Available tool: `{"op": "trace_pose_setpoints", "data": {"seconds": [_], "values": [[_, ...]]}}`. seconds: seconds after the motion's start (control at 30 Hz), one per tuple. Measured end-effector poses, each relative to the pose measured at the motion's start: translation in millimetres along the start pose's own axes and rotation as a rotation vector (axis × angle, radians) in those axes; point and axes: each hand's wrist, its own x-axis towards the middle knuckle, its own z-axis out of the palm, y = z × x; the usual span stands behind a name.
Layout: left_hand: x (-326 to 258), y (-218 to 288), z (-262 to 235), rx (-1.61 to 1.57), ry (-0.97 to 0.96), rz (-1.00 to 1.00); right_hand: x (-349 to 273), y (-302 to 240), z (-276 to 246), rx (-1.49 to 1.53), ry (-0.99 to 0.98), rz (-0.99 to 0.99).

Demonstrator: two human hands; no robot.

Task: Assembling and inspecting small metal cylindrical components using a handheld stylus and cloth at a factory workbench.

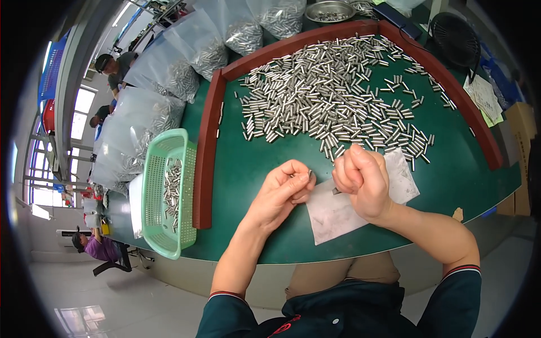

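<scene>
Before me, above the green tabletop, my left hand [282, 191] pinches a small shiny metal pin [310, 174] between thumb and fingertips. My right hand [365, 181] is curled closed just to the right of it. The end of another metal pin [336, 191] shows at the lower edge of its fingers; how many pins the palm hides I cannot tell. Under the right hand lies a smudged white sheet [332, 218], cloth or paper. Just beyond both hands spreads a large heap of loose metal pins [315, 93].
Dark red wooden rails [205, 158] border the heap. Left of them stands a light green plastic basket [149, 191] with some pins inside. Clear bags of pins [169, 73] line the far left. A metal bowl [329, 12] and a black fan [455, 39] are at the back. People sit farther left.
</scene>
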Motion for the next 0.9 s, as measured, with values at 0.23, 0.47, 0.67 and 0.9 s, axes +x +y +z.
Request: {"op": "trace_pose_setpoints", "data": {"seconds": [0.23,0.47,0.67,0.9], "values": [[-0.1,7.1,-7.8,-0.267,-0.030,-0.082,4.6,0.8,4.4,0.029,-0.015,0.011],[1.9,8.9,-6.6,-0.282,0.047,-0.057,6.1,-1.6,1.4,0.034,-0.023,0.027],[9.5,12.9,-37.1,-0.112,0.209,0.160,6.4,-1.8,2.1,0.010,-0.014,0.031],[33.7,12.7,-45.3,1.196,0.679,0.568,6.5,-1.6,2.5,-0.002,-0.015,0.012]]}}
